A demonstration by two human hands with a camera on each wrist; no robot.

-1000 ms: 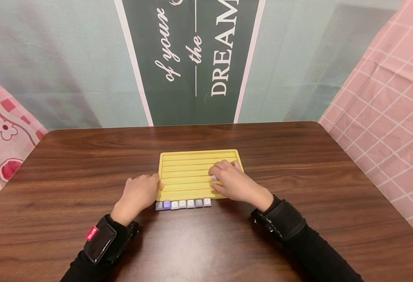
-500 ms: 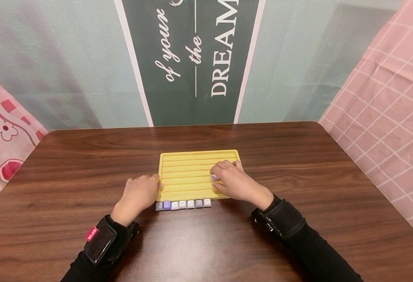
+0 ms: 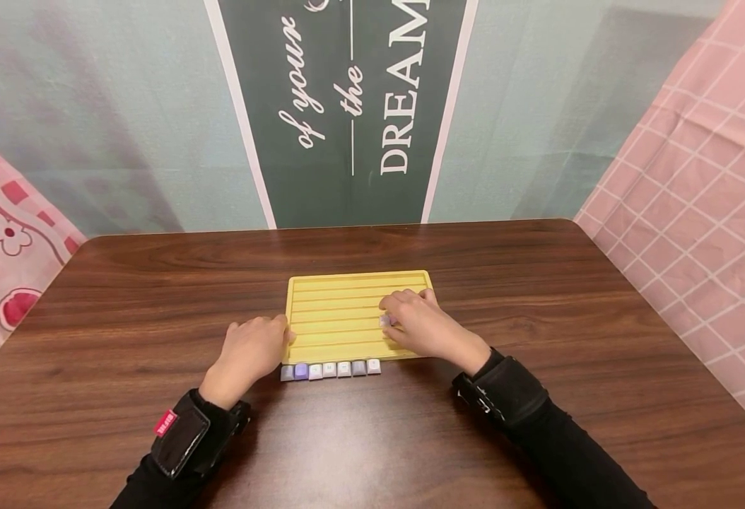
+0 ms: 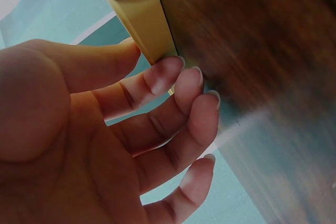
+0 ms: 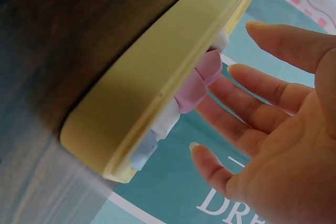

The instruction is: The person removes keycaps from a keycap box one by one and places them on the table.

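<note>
A yellow ridged tray (image 3: 328, 300) lies on the table. My left hand (image 3: 248, 357) pinches its left edge between thumb and index finger, as the left wrist view shows. My right hand (image 3: 425, 325) is over the tray's right part, its fingers loosely extended and touching the keycaps there. A white keycap (image 3: 384, 321) shows beside the fingertips in the head view. From the right wrist, a row of keycaps in the tray is visible, with pink keycaps (image 5: 191, 94), white ones and a blue-grey keycap (image 5: 144, 152) at the end. The thumb stands apart from them.
Several loose keycaps (image 3: 329, 370), white, grey and purple, stand in a row on the table along the tray's front edge. The brown wooden table (image 3: 538, 297) extends around it. Behind hangs a cloth with printed lettering (image 3: 401, 92).
My right hand has shifted very slightly to the right, and the white keycap beside its fingertips shows more plainly. My left hand stays on the tray's edge.
</note>
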